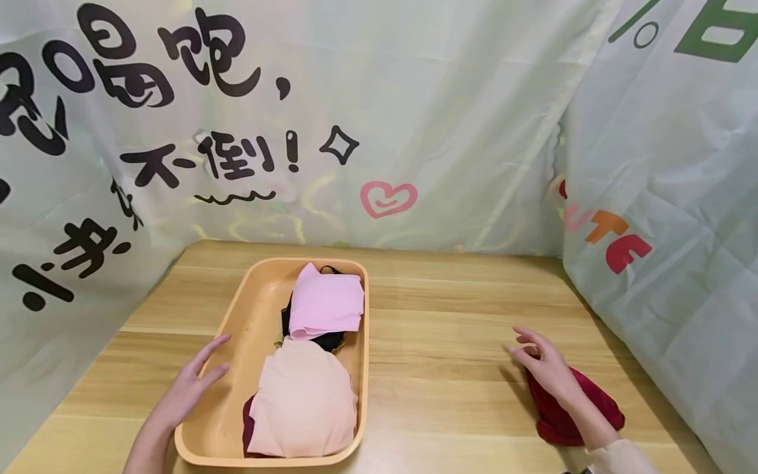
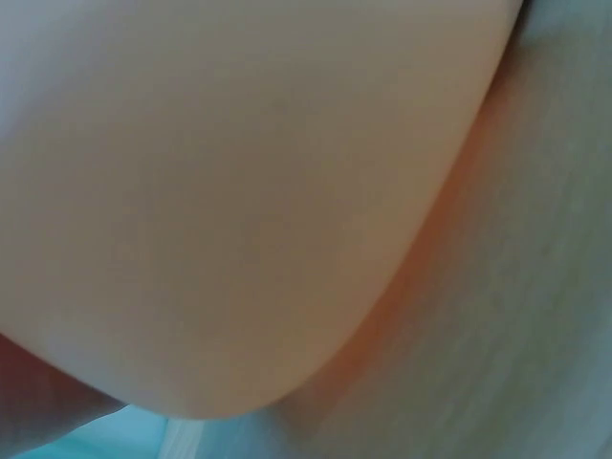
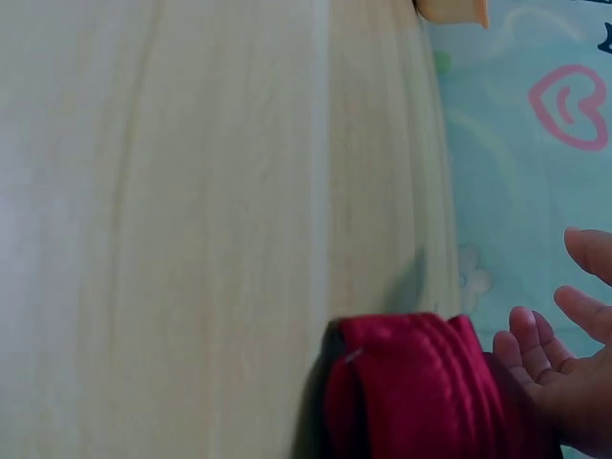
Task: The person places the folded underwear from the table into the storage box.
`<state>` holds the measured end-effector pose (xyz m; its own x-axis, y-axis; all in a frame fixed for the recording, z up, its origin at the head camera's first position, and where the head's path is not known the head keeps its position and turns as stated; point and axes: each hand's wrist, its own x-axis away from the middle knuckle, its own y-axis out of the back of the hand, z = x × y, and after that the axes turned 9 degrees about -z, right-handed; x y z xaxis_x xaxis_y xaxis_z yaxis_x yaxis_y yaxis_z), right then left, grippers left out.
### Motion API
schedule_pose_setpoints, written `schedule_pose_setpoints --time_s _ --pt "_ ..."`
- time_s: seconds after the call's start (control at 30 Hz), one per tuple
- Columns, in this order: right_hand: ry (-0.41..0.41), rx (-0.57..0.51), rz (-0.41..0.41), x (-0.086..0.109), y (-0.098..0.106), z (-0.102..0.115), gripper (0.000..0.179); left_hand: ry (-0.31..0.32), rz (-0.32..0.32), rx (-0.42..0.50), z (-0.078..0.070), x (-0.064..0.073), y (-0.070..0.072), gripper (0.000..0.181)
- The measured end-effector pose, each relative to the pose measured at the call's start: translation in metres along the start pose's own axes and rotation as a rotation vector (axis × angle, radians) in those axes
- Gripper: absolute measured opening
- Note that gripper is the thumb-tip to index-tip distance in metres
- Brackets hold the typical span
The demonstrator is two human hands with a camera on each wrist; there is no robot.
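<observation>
My left hand (image 1: 186, 388) is at the left rim of a peach-coloured plastic tray (image 1: 237, 329), fingers extended and apart, gripping nothing; whether it touches the rim I cannot tell. The tray wall (image 2: 258, 220) fills most of the left wrist view. Toward the right, my right hand (image 1: 547, 368) hovers over a folded dark red garment (image 1: 568, 421), with its fingers loosely bent. In the right wrist view that hand (image 3: 574, 373) appears beside the folded red fabric (image 3: 421, 382), holding nothing. Part of the garment is hidden under the hand and forearm.
Inside the tray, a folded pink cloth (image 1: 326, 303) lies over black fabric (image 1: 328, 341) at the back. A beige folded piece (image 1: 304, 401) covers dark red fabric (image 1: 249, 428) in front. Printed curtains (image 1: 450, 131) enclose the wooden table (image 1: 438, 329) behind and at both sides.
</observation>
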<state>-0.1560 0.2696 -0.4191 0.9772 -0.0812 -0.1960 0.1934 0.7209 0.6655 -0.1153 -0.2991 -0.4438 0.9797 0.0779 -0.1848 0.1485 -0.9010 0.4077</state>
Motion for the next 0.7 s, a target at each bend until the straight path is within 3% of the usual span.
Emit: schedule_pose_setpoints --time_s 0.37,0.7 --pt "-0.047 -0.005 -0.014 0.008 0.022 -0.006 0.052 -0.001 0.006 0.004 -0.001 0.0 0.001 0.051" --pt "-0.021 -0.078 -0.167 0.018 0.039 -0.022 0.037 -0.022 -0.005 -0.022 0.0 0.0 0.0 0.049"
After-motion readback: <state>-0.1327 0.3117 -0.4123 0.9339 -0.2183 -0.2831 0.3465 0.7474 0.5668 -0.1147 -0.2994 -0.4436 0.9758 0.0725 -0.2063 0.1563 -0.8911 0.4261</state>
